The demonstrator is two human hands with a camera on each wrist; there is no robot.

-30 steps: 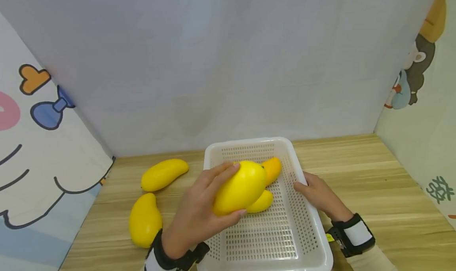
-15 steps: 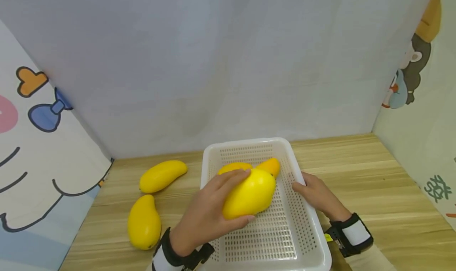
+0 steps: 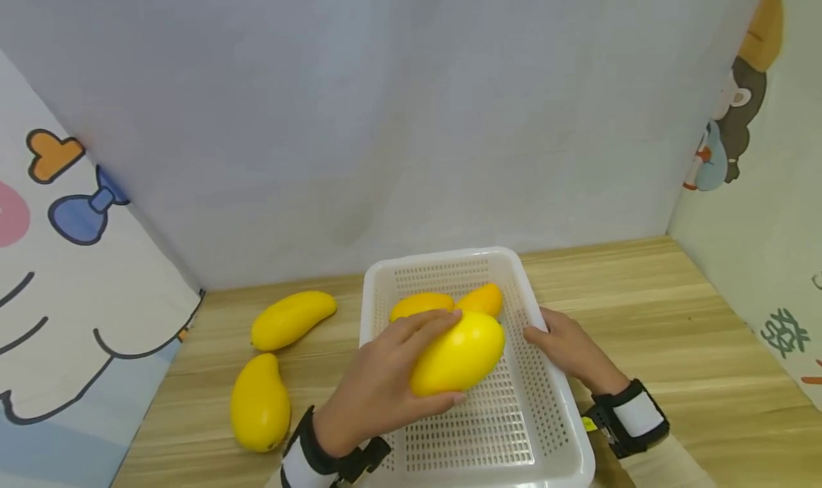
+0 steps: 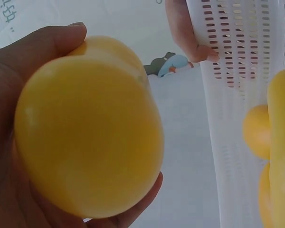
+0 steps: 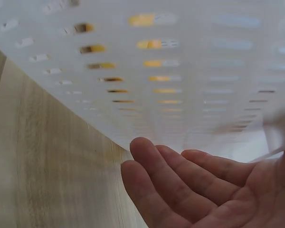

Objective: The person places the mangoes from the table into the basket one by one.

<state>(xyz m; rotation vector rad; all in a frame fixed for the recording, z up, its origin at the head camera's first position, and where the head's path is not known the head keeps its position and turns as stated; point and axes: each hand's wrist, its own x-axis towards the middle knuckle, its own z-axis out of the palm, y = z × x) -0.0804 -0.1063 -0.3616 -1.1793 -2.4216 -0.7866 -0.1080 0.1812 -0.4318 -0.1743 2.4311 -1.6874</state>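
Note:
My left hand (image 3: 392, 384) grips a plump yellow mango (image 3: 459, 354) above the white perforated basket (image 3: 469, 459). In the left wrist view, the thumb and fingers wrap round this mango (image 4: 90, 133). At the basket's right rim, my right hand (image 3: 574, 349) holds on, thumb over the edge. Its fingers (image 5: 180, 180) lie along the outside wall in the right wrist view. Inside the basket, toward the far end, lie a yellow mango (image 3: 420, 304) and an orange-yellow mango (image 3: 481, 300). The left wrist view also shows a long yellow mango (image 4: 282, 152) there.
Left of the basket, a curved mango (image 3: 292, 320) and a rounder mango (image 3: 260, 402) lie on the wooden table (image 3: 642, 295). A pale back wall (image 3: 411, 117) rises behind the table. Side panels with cartoon prints flank it.
My left hand has carried its mango to the right and slightly nearer over the basket, uncovering a mango at the basket's far end. The right hand stays at the rim.

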